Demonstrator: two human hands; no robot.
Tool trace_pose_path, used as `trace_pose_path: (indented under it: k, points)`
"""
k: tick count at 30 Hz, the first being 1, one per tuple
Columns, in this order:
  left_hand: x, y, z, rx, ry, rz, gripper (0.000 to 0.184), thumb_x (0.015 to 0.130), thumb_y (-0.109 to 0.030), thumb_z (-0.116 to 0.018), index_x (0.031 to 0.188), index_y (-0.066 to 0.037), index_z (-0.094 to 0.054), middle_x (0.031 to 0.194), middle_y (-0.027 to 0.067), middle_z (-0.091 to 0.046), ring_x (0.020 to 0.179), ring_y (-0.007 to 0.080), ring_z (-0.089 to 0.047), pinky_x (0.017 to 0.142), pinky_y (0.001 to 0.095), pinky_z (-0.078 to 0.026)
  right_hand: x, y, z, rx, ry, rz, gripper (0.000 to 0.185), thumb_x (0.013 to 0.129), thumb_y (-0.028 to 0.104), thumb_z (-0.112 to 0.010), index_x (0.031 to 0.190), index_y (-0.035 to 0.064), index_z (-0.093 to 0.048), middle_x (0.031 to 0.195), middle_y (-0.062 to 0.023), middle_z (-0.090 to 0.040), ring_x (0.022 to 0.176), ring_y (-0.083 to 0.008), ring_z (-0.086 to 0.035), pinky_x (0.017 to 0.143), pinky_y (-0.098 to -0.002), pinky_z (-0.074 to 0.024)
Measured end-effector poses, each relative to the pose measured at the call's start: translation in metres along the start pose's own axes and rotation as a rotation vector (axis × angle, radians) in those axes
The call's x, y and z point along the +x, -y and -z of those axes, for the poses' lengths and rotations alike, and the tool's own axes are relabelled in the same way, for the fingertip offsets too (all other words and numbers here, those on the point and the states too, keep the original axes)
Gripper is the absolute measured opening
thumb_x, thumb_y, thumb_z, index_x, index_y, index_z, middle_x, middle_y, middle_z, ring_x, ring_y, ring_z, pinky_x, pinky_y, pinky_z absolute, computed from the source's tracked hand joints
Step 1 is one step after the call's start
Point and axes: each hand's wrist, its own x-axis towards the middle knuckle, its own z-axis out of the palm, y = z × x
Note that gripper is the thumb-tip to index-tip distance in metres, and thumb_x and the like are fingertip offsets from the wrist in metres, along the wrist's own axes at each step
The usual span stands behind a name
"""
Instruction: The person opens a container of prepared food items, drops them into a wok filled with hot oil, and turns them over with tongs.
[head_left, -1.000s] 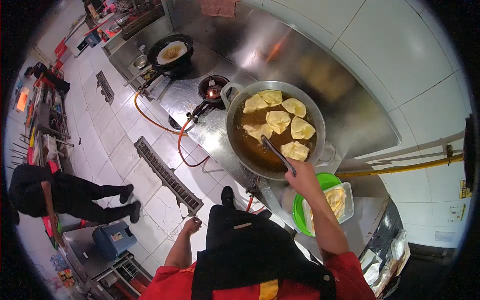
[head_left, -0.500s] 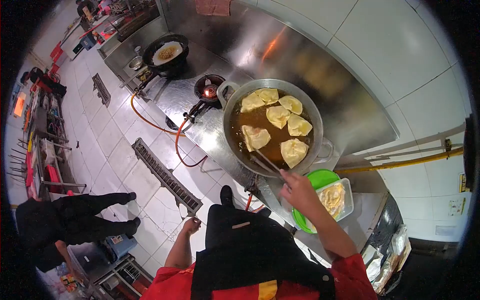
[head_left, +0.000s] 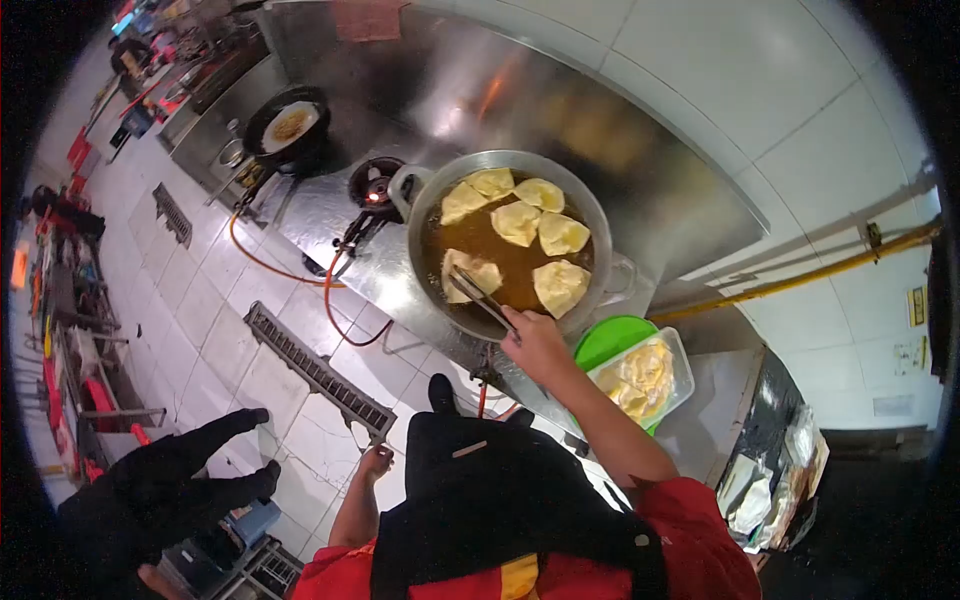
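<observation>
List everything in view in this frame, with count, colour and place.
pan: one, grey, on counter
dough pieces: seven, pale yellow, in pan
tongs: one, dark, at lower-left piece
tub: one, clear, beside pan, holding pale food
round green item: one, under tub
wok: one, black, beyond burner
burner: one, dark, beside pan
counter: one, steel
hoses: two, orange, below counter
cloth: one, reddish, top
pipe: one, yellow, right wall
drain grates: two, grey, floor
other people: several, dark-clothed, left
right hand: one, bare, on tongs
left hand: one, bare, beside apron
</observation>
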Motion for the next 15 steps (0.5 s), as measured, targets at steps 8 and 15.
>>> trace_pose_path:
  k: [8, 15]
  points:
    - [0.029, 0.042, -0.002, -0.125, 0.034, 0.008, 0.025, 0.090, -0.026, -0.060, 0.099, -0.003, -0.059, 0.076, 0.0099, -0.068, 0.060, 0.0174, -0.064, 0.057, 0.0316, -0.051, -0.058, -0.010, 0.079, -0.057, -0.056, -0.282, 0.049, 0.076, 0.012, -0.059, 0.122, -0.0034, -0.055, 0.089, -0.0250, -0.061, 0.083, -0.0391, -0.060, 0.076, -0.0466, -0.0494]
    - [0.022, 0.022, 0.010, -0.032, 0.112, -0.035, 0.024, 0.089, -0.019, -0.057, 0.104, 0.000, -0.060, 0.076, 0.0142, -0.066, 0.067, 0.0202, -0.066, 0.058, 0.0340, -0.052, -0.054, -0.007, 0.062, -0.078, -0.002, -0.257, 0.051, 0.077, 0.012, -0.058, 0.124, -0.0044, -0.051, 0.092, -0.0257, -0.060, 0.086, -0.0402, -0.061, 0.077, -0.0467, -0.0500]
